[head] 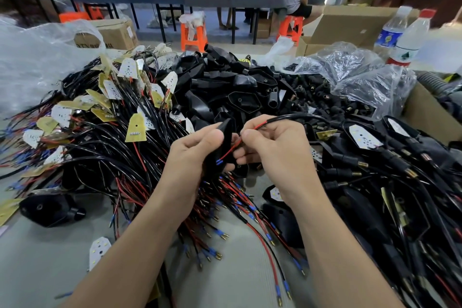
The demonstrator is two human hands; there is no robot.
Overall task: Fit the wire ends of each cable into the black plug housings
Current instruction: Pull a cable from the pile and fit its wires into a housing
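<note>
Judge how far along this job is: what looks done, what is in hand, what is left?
Done, apparently: cabled housings piled on the right. In hand: the left hand grips a black housing while the right hand pinches a red wire whose end lies at it. Left: a heap of loose cables and a mound of empty housings. Much remains.

A person's bare left hand [197, 155] and bare right hand [277, 155], both with short, plain fingernails [247, 133], on a left forearm [140, 245] and right forearm [332, 245] uncovered down to the bottom edge
</note>
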